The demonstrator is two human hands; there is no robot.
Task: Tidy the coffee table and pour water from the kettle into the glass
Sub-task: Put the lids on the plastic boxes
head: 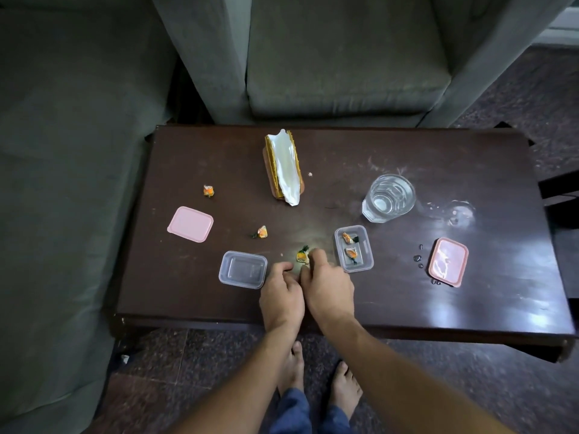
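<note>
Where the hands meet at lower centre of the frame, the right hand (327, 286) pinches a sweet (302, 256) in an orange and green wrapper between thumb and forefinger, low at the table (470, 308); the left hand (282, 292) lies just beside it, fingers curled under, and whether it holds anything cannot be told. The glass (388, 197) stands upright right of centre, with a puddle (454, 211) to its right; just right of the right hand is a clear box (354, 249) holding the boxed sweets (351, 252), and just left of the left hand an empty box (242, 269). A left lid (190, 223) and a right lid (448, 261), both pink, lie well apart; a far sweet (208, 191) and a mid sweet (261, 232) lie left of centre; an opened packet (283, 167) lies at upper centre. Any print on the wrappers is too small to read.
</note>
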